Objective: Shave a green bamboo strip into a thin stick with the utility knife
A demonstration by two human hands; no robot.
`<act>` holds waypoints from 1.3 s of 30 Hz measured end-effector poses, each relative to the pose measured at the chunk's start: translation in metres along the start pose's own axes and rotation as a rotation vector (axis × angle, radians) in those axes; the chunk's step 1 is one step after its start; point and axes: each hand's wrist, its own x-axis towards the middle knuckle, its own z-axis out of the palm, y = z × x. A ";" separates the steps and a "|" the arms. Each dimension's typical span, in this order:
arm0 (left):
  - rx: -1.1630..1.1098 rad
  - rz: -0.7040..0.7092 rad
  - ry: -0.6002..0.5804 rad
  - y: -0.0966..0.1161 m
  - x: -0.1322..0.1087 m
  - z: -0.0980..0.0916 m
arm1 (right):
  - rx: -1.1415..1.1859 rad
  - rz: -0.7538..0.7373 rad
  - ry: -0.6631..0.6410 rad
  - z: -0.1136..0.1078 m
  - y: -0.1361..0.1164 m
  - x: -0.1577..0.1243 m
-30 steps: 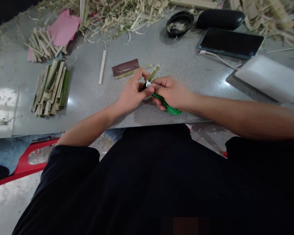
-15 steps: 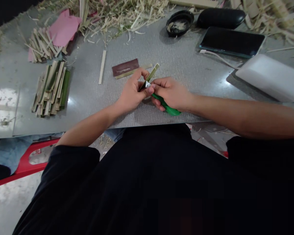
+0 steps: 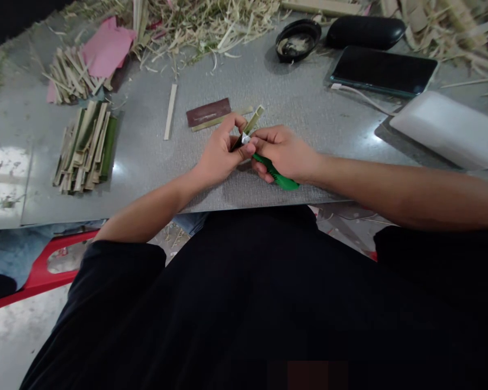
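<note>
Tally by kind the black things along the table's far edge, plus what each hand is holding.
Phone: 1
Case: 1
Bowl: 1
Knife, in right hand: 1
Bamboo strip, in left hand: 1
Total: 5

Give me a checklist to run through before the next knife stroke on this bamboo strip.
1. Left hand gripping the bamboo strip: ok.
2. Right hand closed on the green knife: ok.
3. Blade set against the strip: ok, it sits between the hands.
4. Left thumb clear of the blade: not ok, it lies right beside it.
5. Blade lock engaged: cannot tell, the fingers hide it.
6. Phone out of the way: ok, apart at the far right of the table.
</note>
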 end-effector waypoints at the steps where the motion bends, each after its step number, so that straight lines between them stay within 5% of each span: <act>1: 0.003 -0.011 -0.002 0.003 -0.001 0.000 | -0.008 0.002 -0.030 -0.002 0.001 0.001; 8: 0.013 -0.044 -0.037 0.007 -0.003 0.002 | -0.038 0.037 -0.170 -0.012 0.001 0.003; 17: -0.047 0.000 -0.049 -0.001 0.002 0.002 | -0.050 0.010 0.023 0.003 -0.004 -0.005; 26: 0.013 0.002 -0.082 0.008 -0.003 0.002 | -0.119 0.083 -0.120 -0.010 -0.001 0.002; 39: -0.011 -0.003 -0.054 0.007 -0.001 0.006 | -0.088 0.006 0.044 -0.001 -0.001 -0.002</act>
